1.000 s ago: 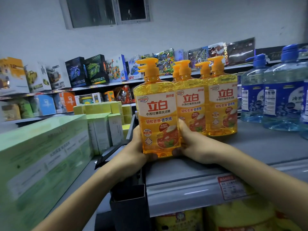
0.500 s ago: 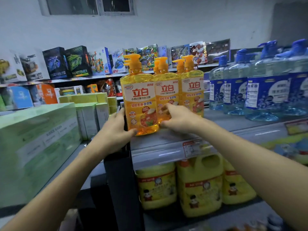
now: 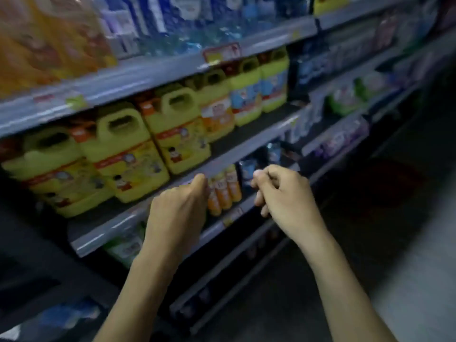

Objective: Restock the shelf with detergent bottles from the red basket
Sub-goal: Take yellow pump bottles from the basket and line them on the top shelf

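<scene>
The orange detergent pump bottles [image 3: 49, 38] stand blurred on the top shelf [image 3: 148, 77] at the upper left. Both my hands are down in front of the lower shelves and hold nothing. My left hand [image 3: 177, 213] hangs with relaxed fingers before the shelf edge under the yellow jugs. My right hand [image 3: 283, 196] is beside it to the right, fingers loosely curled. The red basket is out of view.
Yellow handled jugs [image 3: 118, 149] fill the second shelf. Small orange bottles [image 3: 224, 191] stand on the shelf below, between my hands. Blue bottles [image 3: 187, 23] sit on the top shelf to the right. Dark floor [image 3: 394, 243] lies to the right of the shelving.
Both hands let go of the orange bottle on the top shelf and dropped to the lower shelves. The view swung downward and to the right.
</scene>
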